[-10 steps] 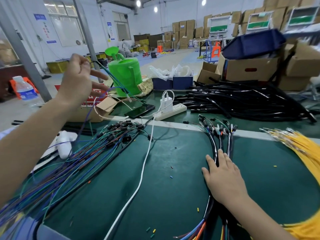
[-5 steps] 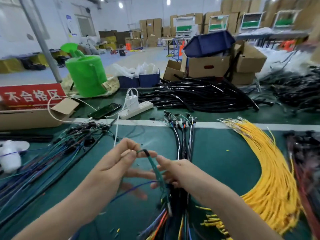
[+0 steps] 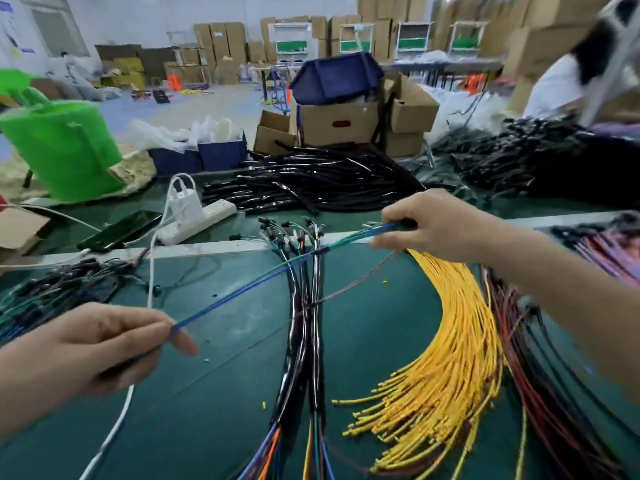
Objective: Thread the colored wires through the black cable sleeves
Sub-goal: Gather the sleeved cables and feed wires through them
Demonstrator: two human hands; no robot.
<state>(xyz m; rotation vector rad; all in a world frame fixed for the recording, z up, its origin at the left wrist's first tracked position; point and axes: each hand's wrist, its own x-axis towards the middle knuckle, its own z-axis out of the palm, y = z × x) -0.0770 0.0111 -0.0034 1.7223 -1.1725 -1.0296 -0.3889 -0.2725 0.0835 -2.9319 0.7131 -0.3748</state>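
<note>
Both hands have hold of the same few blue and green wires (image 3: 259,282), pulled taut in the air between them. The left hand (image 3: 104,344) has a pinch grip on the near end, low on the left. The right hand (image 3: 436,226) is curled round the far end, higher up on the right. The strand crosses right over the sleeved bundle (image 3: 304,323) lying on the green desk (image 3: 207,410). Yellow wires (image 3: 450,341) fan out just beside that, and the loose black cable sleeves (image 3: 311,185) are piled behind.
</note>
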